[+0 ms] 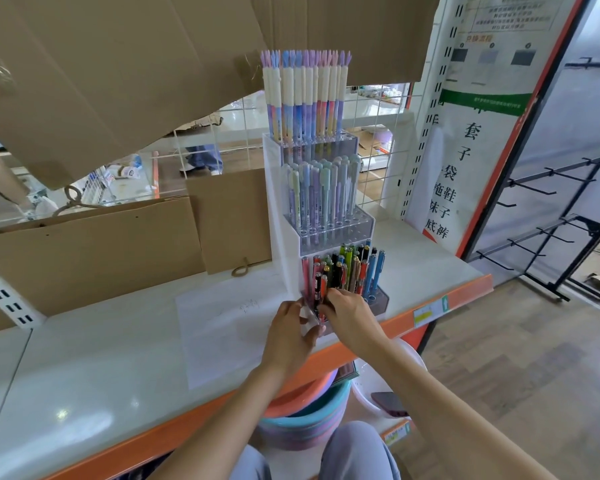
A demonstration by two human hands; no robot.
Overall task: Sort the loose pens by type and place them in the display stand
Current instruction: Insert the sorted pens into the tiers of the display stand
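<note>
Both hands were at the bottom tier of the clear acrylic three-tier pen display stand. Left hand had fingers curled against the stand's lower left front corner; what it gripped there, can't tell. Right hand pinched at the bright mixed-colour clip pens in the front row, fingertips on a dark one just left of the knuckles.

Straight above the hands: middle tier held pastel capped gel pens, top tier held white-grip pens with purple and blue finger-shaped caps.

Stand sat on a glossy white shelf board with an orange front edge, near its front lip. A white paper sheet lay flat under and left of the left hand. Brown corrugated cardboard panels leaned at the back left of the shelf, more hanging overhead. A white wire grid panel stood behind the stand.

Right of the right hand: a white poster with Chinese characters, then a black metal hook rack on a brown wood-pattern floor. Below the wrists: stacked pastel plastic basins, and a dark phone lying in a white basin.
</note>
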